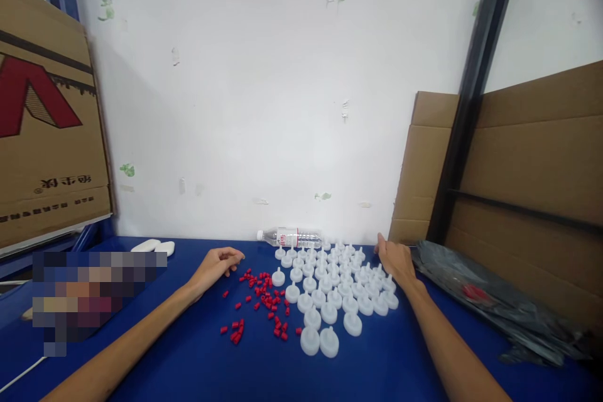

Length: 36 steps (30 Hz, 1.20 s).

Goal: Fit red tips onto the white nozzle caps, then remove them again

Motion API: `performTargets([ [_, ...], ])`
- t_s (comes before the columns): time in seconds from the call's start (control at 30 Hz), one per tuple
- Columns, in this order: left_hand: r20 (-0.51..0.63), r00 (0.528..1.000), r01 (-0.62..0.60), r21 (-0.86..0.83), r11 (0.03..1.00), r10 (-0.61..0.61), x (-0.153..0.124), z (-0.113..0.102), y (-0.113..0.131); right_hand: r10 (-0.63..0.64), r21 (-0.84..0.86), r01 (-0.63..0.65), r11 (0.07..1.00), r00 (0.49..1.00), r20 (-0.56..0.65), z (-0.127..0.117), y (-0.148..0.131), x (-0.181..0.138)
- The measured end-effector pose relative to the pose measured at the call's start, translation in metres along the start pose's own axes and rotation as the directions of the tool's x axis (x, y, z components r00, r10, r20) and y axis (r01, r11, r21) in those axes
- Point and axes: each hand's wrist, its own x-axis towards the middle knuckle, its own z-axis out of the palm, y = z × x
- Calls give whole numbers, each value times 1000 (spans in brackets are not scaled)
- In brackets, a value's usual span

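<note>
My left hand (217,266) is by the upper left edge of a scatter of small red caps (264,289). Its fingers are bent and the tips come together, so I cannot make out whether anything is between them. On the other side, my right hand (396,259) rests at the right edge of a group of translucent white nozzle lids (330,312). Its index finger is stretched out and nothing shows in it. The lids stand with their thin spouts upward, packed closely on the blue table (188,358). Red caps lie loose to their left.
A clear plastic bottle (294,237) lies on its side against the white wall. White oval objects (151,246) sit at the back left, near a blurred patch (94,289). Grey plastic bags (471,292) lie at right. Cardboard (532,157) and a printed box (47,157) flank the table.
</note>
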Motion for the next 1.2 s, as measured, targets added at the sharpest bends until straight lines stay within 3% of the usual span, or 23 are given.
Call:
performTargets([
  [0.3, 115, 992, -78, 246, 966, 50, 0, 1, -2, -22, 56, 23, 998, 1000, -9, -4, -8, -1],
  [0.7, 72, 986, -164, 446, 880, 147, -3, 6, -7, 6, 193, -7, 981, 1000, 6, -2, -1, 0],
  [0.93, 67, 984, -176, 445, 878, 163, 2, 5, -14, 48, 220, -45, 975, 999, -12, 5, 5, 3],
  [1.2, -58, 982, -142, 381, 914, 177, -2, 8, -5, 3, 218, 6, 976, 999, -39, 7, 2, 1],
])
